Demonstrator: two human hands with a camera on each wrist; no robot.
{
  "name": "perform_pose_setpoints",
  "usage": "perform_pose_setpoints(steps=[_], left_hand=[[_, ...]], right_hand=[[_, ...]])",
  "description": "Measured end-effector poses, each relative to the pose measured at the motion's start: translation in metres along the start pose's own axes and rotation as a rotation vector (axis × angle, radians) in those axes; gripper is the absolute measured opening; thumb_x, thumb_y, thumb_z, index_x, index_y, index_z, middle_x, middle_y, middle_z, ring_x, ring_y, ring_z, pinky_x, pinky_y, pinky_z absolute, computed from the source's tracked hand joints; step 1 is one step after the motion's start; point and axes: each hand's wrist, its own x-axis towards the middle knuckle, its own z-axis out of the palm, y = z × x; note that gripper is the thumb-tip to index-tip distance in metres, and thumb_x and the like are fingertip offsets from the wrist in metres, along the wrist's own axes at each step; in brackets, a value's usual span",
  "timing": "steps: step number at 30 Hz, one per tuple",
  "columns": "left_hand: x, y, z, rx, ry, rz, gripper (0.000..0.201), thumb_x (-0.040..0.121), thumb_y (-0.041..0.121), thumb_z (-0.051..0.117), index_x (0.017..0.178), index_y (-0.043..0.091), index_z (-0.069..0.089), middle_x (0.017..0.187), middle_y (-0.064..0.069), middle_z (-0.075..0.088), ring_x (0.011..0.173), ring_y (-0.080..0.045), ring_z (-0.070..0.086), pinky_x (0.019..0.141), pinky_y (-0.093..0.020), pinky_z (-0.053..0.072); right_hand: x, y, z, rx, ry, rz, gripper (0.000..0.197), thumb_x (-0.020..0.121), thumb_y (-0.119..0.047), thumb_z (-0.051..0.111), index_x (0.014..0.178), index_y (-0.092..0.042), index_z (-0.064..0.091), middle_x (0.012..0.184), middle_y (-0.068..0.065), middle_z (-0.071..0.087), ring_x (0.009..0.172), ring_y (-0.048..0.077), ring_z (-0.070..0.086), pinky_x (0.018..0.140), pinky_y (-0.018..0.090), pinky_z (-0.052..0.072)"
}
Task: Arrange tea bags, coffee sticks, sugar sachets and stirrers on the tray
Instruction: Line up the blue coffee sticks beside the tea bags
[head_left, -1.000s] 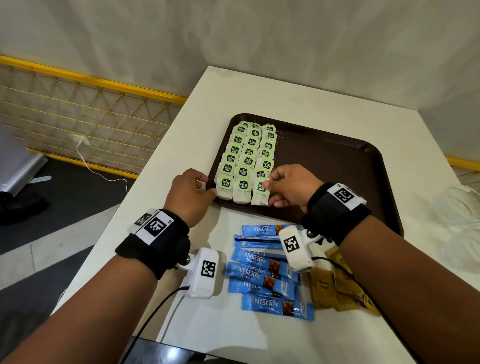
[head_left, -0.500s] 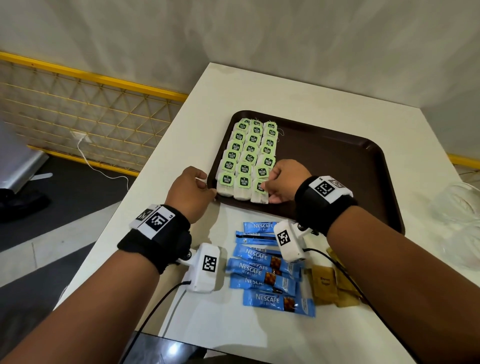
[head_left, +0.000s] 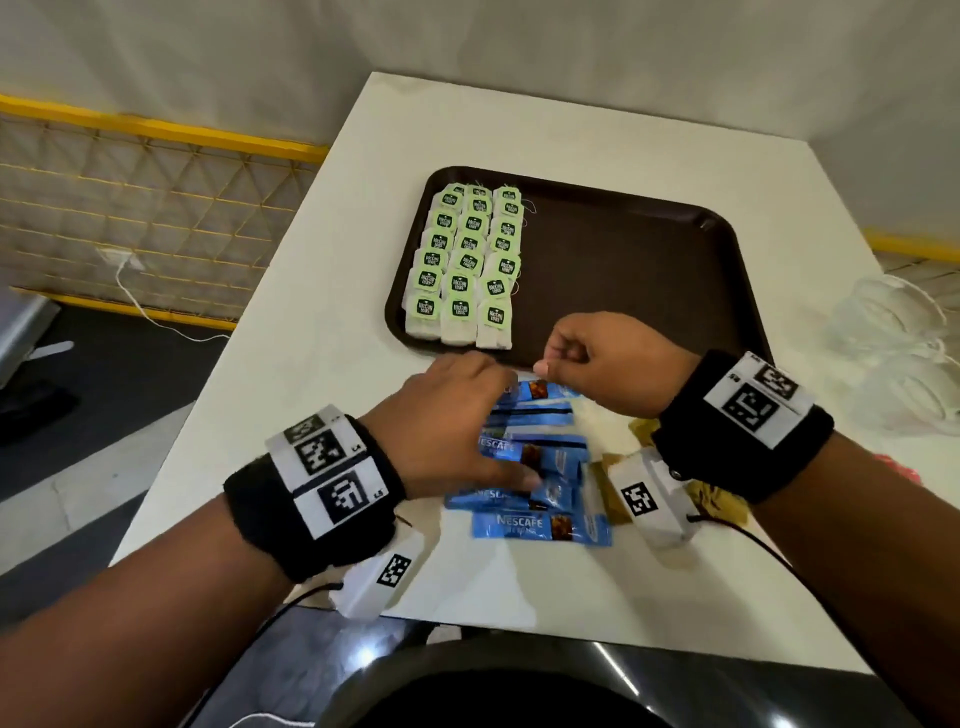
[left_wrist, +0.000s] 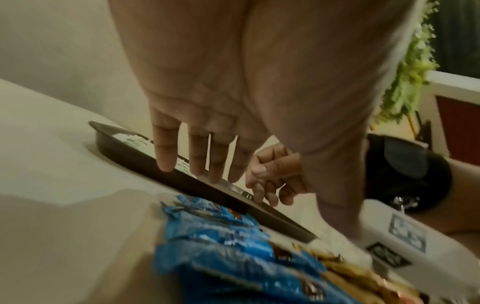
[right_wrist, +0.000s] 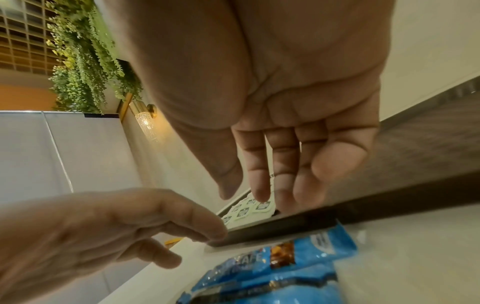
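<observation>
A dark brown tray (head_left: 623, 249) holds three neat columns of green-tagged tea bags (head_left: 465, 260) on its left side. Several blue coffee sticks (head_left: 540, 527) lie in a loose pile on the white table in front of the tray, with brown sugar sachets (head_left: 615, 465) beside them. My left hand (head_left: 457, 410) hovers over the pile with straight fingers (left_wrist: 197, 156), holding nothing. My right hand (head_left: 597, 358) hangs at the tray's front rim (right_wrist: 285, 228), above the farthest stick, its fingers (right_wrist: 259, 174) loosely curled and empty. No stirrers are visible.
A crumpled clear plastic bag (head_left: 893, 353) lies at the table's right edge, and something red (head_left: 893, 470) peeks out behind my right forearm. A black glossy chair back (head_left: 571, 686) sits below the near table edge. The tray's right two thirds are bare.
Both hands have left the front row of tea bags and pulled back toward me. The left hand has swung right over the coffee sticks; the right hand sits just off the tray's front edge.
</observation>
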Motion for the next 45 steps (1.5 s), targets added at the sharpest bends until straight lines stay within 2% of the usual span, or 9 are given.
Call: perform_pose_setpoints(steps=[7, 12, 21, 26, 31, 34, 38, 42, 45], left_hand=[[0.007, 0.020, 0.014, 0.269, -0.231, -0.017, 0.135, 0.048, 0.080, 0.069, 0.150, 0.017, 0.007, 0.156, -0.009, 0.019, 0.141, -0.028, 0.023, 0.112, -0.046, 0.030], [0.012, 0.028, 0.021, 0.349, -0.132, -0.006, 0.099, 0.060, 0.064, 0.070, 0.136, 0.015, 0.032, 0.129, -0.002, 0.042, 0.115, -0.024, 0.044, 0.088, -0.041, 0.047], [0.017, 0.035, 0.027, 0.452, -0.106, -0.016, 0.046, 0.089, 0.042, 0.048, 0.124, 0.013, 0.041, 0.122, -0.005, 0.043, 0.109, -0.025, 0.043, 0.067, -0.034, 0.034], [0.023, 0.035, 0.025, 0.427, -0.170, -0.055, 0.034, 0.091, 0.026, 0.051, 0.120, 0.009, 0.043, 0.119, -0.011, 0.051, 0.105, -0.030, 0.050, 0.075, -0.037, 0.043], [0.026, 0.034, 0.021, 0.377, -0.174, -0.050, 0.033, 0.088, 0.027, 0.057, 0.116, 0.012, 0.050, 0.110, -0.010, 0.059, 0.096, -0.029, 0.058, 0.067, -0.031, 0.036], [0.026, 0.031, 0.017, 0.334, -0.162, -0.068, 0.030, 0.087, 0.034, 0.059, 0.111, 0.017, 0.055, 0.105, -0.007, 0.060, 0.091, -0.026, 0.059, 0.065, -0.029, 0.036], [0.026, 0.024, 0.010, 0.318, -0.146, -0.097, 0.032, 0.084, 0.039, 0.061, 0.109, 0.019, 0.057, 0.102, -0.006, 0.059, 0.090, -0.025, 0.060, 0.065, -0.028, 0.037], [0.023, 0.026, 0.005, 0.315, -0.086, -0.048, 0.030, 0.083, 0.044, 0.060, 0.100, 0.019, 0.057, 0.097, -0.004, 0.062, 0.086, -0.024, 0.060, 0.064, -0.028, 0.035], [0.023, 0.029, -0.005, 0.406, -0.005, 0.033, 0.031, 0.083, 0.045, 0.055, 0.103, 0.022, 0.055, 0.096, 0.000, 0.065, 0.088, -0.024, 0.061, 0.066, -0.028, 0.031]], right_hand=[[-0.025, 0.005, 0.011, 0.055, 0.052, 0.026, 0.026, 0.086, -0.041, 0.063, 0.090, -0.015, 0.063, 0.081, -0.001, 0.064, 0.072, 0.012, 0.056, 0.061, 0.021, 0.041], [-0.038, 0.011, 0.010, 0.085, 0.104, 0.052, 0.025, 0.085, -0.043, 0.062, 0.088, -0.019, 0.063, 0.081, -0.002, 0.063, 0.075, 0.011, 0.056, 0.067, 0.026, 0.045], [-0.048, 0.018, 0.005, 0.086, 0.122, 0.090, 0.027, 0.086, -0.042, 0.062, 0.089, -0.015, 0.064, 0.078, -0.002, 0.061, 0.068, 0.009, 0.051, 0.061, 0.021, 0.041], [-0.047, 0.019, 0.006, 0.092, 0.105, 0.079, 0.025, 0.087, -0.041, 0.061, 0.090, -0.017, 0.064, 0.079, -0.001, 0.062, 0.069, 0.009, 0.052, 0.063, 0.023, 0.043], [-0.046, 0.015, 0.004, 0.058, 0.028, -0.016, 0.021, 0.087, -0.041, 0.061, 0.097, -0.023, 0.063, 0.083, -0.011, 0.060, 0.075, 0.006, 0.053, 0.064, 0.018, 0.041], [-0.046, 0.009, 0.003, -0.041, -0.090, -0.086, 0.039, 0.079, -0.047, 0.069, 0.112, -0.027, 0.060, 0.103, -0.010, 0.058, 0.091, 0.007, 0.053, 0.072, 0.017, 0.041], [-0.041, 0.000, 0.015, -0.271, -0.145, -0.110, 0.063, 0.069, -0.056, 0.072, 0.122, -0.030, 0.051, 0.114, -0.006, 0.051, 0.104, 0.015, 0.045, 0.092, 0.034, 0.044], [-0.033, -0.010, 0.020, -0.285, -0.133, -0.091, 0.044, 0.070, -0.045, 0.072, 0.107, -0.029, 0.055, 0.100, -0.006, 0.053, 0.095, 0.017, 0.048, 0.084, 0.035, 0.045], [-0.028, -0.014, 0.020, -0.184, -0.163, -0.091, 0.018, 0.072, -0.024, 0.067, 0.085, -0.026, 0.054, 0.074, -0.008, 0.054, 0.075, 0.016, 0.057, 0.061, 0.026, 0.044]])
